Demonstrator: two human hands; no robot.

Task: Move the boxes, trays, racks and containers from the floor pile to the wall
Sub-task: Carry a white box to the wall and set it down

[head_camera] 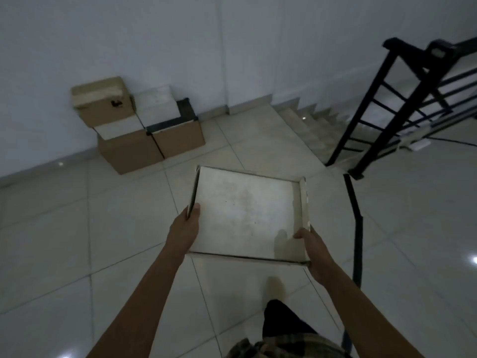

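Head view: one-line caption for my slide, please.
Left hand and right hand hold a white tray before stacked boxes.

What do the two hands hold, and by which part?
A shallow tray: the left hand grips its left rim, the right hand its right rim.

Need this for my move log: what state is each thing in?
tray: empty, carried above the floor.
left hand: grips the tray's left edge.
right hand: grips the tray's right edge.
small cardboard box: stacked on others by the wall.
large cardboard box: on the floor, by the wall.
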